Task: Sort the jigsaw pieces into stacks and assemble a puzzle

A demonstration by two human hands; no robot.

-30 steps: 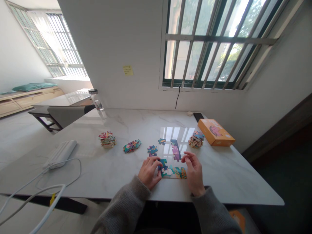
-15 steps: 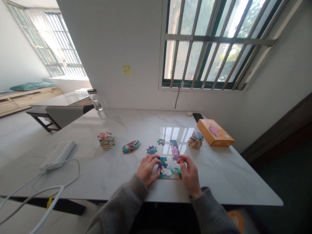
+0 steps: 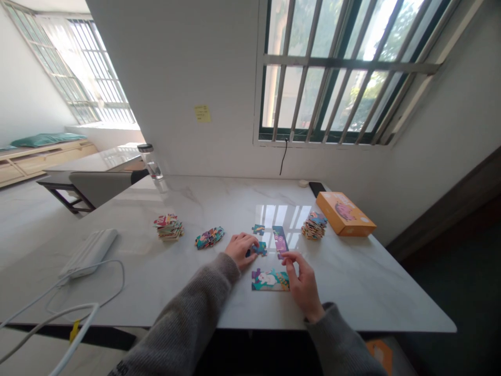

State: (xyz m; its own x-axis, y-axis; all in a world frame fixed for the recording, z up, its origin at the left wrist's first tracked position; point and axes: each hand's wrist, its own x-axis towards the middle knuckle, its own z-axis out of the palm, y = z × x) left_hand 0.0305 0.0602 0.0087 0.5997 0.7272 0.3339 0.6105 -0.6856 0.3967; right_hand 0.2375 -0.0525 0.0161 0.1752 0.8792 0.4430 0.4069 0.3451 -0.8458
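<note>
My left hand (image 3: 241,249) is curled, with thumb and fingertips on a blue-green puzzle piece (image 3: 261,248) lying on the table. My right hand (image 3: 300,279) has its fingers drawn together at the lower end of an upright purple puzzle strip (image 3: 279,239). Whether anything small is pinched there cannot be made out. Below, near the table's front edge, lies a joined row of puzzle pieces (image 3: 270,280) showing a white animal; its right end is beside my right hand. A single puzzle piece (image 3: 258,228) lies just above the left fingertips.
On the white table (image 3: 156,282), a fanned pile of pieces (image 3: 210,237) and a stack (image 3: 169,227) lie left, another stack (image 3: 313,225) right. An orange box (image 3: 346,214), black phone (image 3: 317,188), bottle (image 3: 151,163) and white power strip (image 3: 89,251) with cables stand farther out.
My left hand has moved up and away from the row, and a blue-green piece now lies higher, apart from it. The loose piece at the left is now hidden. My right hand has hardly moved.
</note>
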